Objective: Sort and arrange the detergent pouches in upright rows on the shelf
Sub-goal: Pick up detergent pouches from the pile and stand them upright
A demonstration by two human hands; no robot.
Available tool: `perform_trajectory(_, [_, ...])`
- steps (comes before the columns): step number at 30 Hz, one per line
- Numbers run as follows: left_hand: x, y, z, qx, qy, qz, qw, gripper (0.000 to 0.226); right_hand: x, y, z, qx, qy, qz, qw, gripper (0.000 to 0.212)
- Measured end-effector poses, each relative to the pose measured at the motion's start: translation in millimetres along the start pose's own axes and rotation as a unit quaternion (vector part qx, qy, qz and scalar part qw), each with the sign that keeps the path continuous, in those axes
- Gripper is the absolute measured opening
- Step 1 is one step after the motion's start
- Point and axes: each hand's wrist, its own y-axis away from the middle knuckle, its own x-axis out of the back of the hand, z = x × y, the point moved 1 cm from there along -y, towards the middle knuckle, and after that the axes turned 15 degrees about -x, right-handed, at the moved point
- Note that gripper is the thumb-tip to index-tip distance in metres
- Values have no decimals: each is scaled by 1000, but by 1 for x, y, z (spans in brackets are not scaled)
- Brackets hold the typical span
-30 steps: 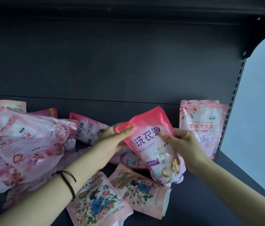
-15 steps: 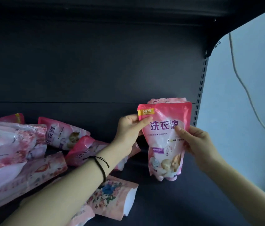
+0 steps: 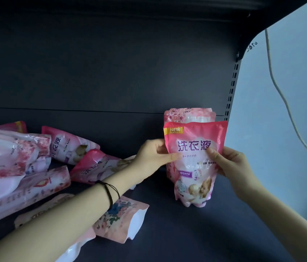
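One pink pouch (image 3: 194,163) stands upright at the far right of the shelf (image 3: 186,233), label facing the camera, yellow NEW tag on its top left corner. Its bottom edge is down at the shelf board and looks to be touching, but I can't be sure.

Grip: left hand (image 3: 152,157) pinches the pouch's left edge, thumb on the front, fingers behind. The right hand (image 3: 230,163) grasps the right edge, thumb across the front, fingers wrapped behind. There is a black cord bracelet (image 3: 111,193) on the left wrist.

Just behind the held pouch, paler floral pouches (image 3: 188,115) stand upright near the back panel (image 3: 111,72); only their tops and a strip of the left side show. A slotted metal post (image 3: 232,87) is just right of them.

On the left, a heap of pouches (image 3: 13,157) lies flat and overlapping, mostly pale pink. Between the heap and the hands are a far lying pouch (image 3: 67,146) and a near lying pouch (image 3: 96,165), both with the same print as the held one, both tilted. Nearer the camera, a flower-print pouch (image 3: 122,220) lies flat, partly under the left forearm, its white bottom facing right.

On the right is a pale wall (image 3: 290,129) with a thin cable (image 3: 281,95) hanging down it.
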Motion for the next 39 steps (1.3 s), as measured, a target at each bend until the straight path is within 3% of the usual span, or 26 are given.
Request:
perform_trajectory(3, [-1,10,-4,35,3,-16,999,25,-4,2,0,-2,-13,2,1000,20])
perform_trajectory(7, [1,5,-1,23,-14,-2,1000,18,-4,4,-4,-1,-3,8,1000,20])
perform_trajectory(16, [10,3,12,13,-58,-114,992,17,1,5,-9,-13,40,-18,999,23])
perform_trajectory(19, [16,4,17,-1,-166,-136,977,9,3,5,-17,-3,67,-9,998,12])
perform_trajectory(22, [36,8,26,-28,-329,-156,931,19,7,8,-30,65,148,65,985,9])
perform_trajectory(25, [69,18,40,-46,-519,-215,826,29,6,20,-55,178,265,166,933,19])
perform_trajectory(27, [91,25,47,-56,-601,-229,764,34,0,28,-72,263,339,218,877,18])
perform_trajectory(30, [119,35,50,-65,-648,-236,721,33,-17,37,-96,344,415,246,806,25])
perform_trajectory(35, [157,48,50,-90,-697,-269,659,37,-80,57,-114,408,521,119,740,19])
perform_trajectory(39, [186,61,51,-107,-702,-271,650,29,-136,49,-103,346,669,8,658,35])
